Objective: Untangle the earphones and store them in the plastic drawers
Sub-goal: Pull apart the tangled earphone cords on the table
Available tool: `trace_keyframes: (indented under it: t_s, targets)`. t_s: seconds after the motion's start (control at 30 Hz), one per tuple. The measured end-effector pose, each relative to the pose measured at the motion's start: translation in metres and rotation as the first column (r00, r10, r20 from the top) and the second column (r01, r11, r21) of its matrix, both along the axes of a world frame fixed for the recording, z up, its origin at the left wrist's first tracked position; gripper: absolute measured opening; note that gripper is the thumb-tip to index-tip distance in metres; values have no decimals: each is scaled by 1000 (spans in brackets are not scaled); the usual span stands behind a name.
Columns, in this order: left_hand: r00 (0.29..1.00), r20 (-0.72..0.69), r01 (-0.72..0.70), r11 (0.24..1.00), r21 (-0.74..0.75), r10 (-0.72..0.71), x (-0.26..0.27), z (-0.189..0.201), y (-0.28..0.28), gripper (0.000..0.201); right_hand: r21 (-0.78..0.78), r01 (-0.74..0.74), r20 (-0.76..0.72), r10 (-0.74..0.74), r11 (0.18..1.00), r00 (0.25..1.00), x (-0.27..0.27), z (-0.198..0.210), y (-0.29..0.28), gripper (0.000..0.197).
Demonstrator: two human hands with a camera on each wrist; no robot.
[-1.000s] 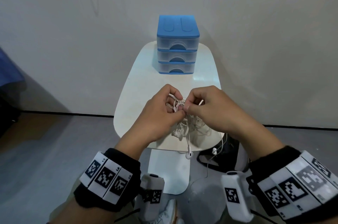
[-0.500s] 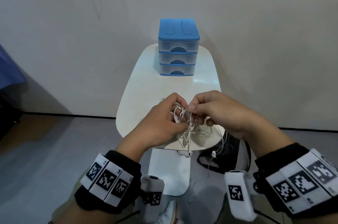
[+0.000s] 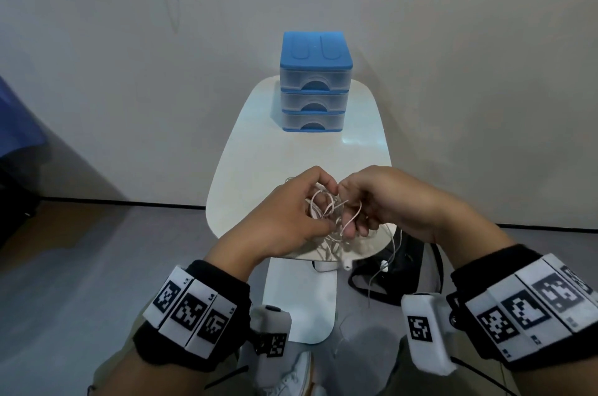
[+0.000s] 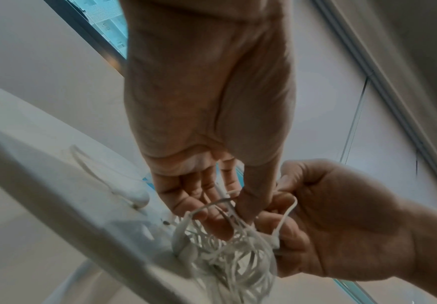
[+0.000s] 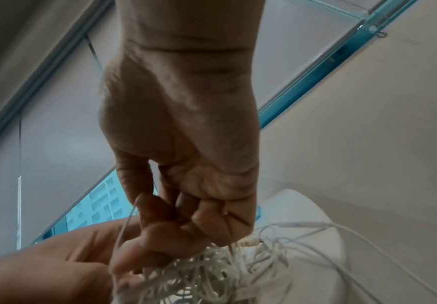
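As both hands sank nearer the white oval bench, their fingers kept pinching the tangled white corded earphones; untangling remained unfinished, blue-topped plastic drawers closed.

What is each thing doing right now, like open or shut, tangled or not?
earphones: still tangled, bunched between both hands at the table's near edge, two earbuds dangling off it.
plastic drawers: all three shut, at the table's far end.
left hand: pinching the cords.
right hand: fingers curled round a cord loop.
table: upright, bearing the drawers.
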State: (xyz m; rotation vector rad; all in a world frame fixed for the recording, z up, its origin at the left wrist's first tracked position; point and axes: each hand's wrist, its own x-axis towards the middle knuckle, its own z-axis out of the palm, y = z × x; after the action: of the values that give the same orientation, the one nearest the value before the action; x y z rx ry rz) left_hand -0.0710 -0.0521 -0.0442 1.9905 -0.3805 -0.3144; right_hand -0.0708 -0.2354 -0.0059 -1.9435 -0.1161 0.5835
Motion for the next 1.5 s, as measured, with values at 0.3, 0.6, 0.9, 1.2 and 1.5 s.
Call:
trace_keyframes:
  t_s: [0.3, 0.6, 0.9, 1.2, 1.5]
  targets:
    - [999, 0, -48, 992, -115, 49, 2, 9, -1, 46, 155, 177, 78, -191, 972, 978, 14, 7, -2, 17]
    - [999, 26, -36, 988, -152, 41, 4, 14, -8, 64, 287, 220, 208, -284, 932, 936, 15, -1, 14, 19]
    - [1000, 20, 4, 992, -128, -1, 6, 13, -1, 82, 269, 253, 361, -341, 929, 868, 21, 7, 14, 18]
    - [993, -83, -108, 939, -327, 85, 8, 11, -2, 76, 417, 346, 94, -419, 840, 903, 18, 10, 22, 29]
    - [987, 28, -145, 959, -243, 156, 9, 0, -4, 74, 447, 406, -53, -429, 798, 902, 18, 7, 23, 23]
